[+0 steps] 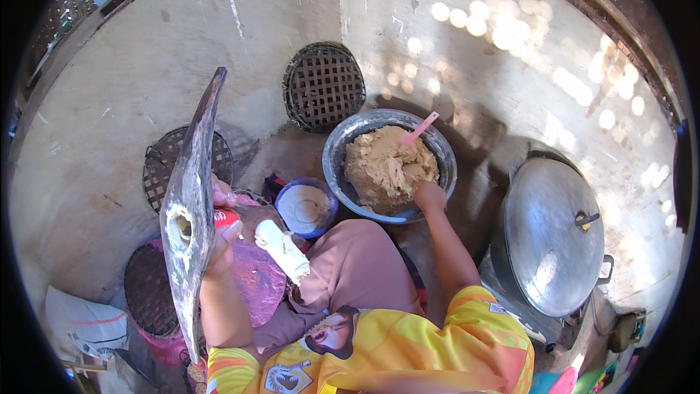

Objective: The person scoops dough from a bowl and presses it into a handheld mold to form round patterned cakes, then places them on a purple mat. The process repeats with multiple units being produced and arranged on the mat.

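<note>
My left hand (219,249) is closed around the red-wrapped part (225,217) of a wooden tool. A long dark wooden bar (186,182) with a round hole stands upright on that side. From the hand, the tool's dark body runs to a white cylindrical end (282,249) over my lap. My right hand (430,197) reaches into a wide metal basin (446,157), its fingers closed at the edge of a lump of beige dough (383,164). The fingertips are partly hidden there. A pink spatula (420,128) sticks out of the dough.
Beside the basin stands a blue-purple bowl (329,228) holding pale powder. Woven trays (324,84) lean against the wall. At right, a large lidded metal pot (550,241) sits on a stove. A purple-covered round surface (259,284) and a white sack (86,321) are at left.
</note>
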Demonstrator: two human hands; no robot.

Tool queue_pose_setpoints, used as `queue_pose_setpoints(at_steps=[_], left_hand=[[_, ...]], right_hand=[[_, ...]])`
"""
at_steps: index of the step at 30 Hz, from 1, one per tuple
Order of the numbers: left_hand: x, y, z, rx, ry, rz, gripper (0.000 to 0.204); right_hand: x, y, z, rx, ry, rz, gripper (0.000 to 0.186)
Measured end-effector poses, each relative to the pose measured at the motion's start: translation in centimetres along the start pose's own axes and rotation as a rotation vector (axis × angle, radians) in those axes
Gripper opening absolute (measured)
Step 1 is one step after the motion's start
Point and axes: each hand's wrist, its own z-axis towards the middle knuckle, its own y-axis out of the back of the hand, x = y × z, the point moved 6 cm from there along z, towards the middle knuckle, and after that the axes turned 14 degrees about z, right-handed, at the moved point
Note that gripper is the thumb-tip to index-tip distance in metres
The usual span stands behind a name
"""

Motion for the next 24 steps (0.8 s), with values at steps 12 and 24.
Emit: queue_pose_setpoints(at_steps=[12,24], left_hand=[[-1.5,7.9,-1.8,-0.086,0.127,0.536,0.055],[-3.4,7.4,-4.6,-0.133,0.128,0.326,0.049]], right_hand=[[1.5,-1.3,-0.2,0.071,-0.006,0.135,0.029],[5.9,-8.1,1.2,0.233,0.247,-0.042,0.028]])
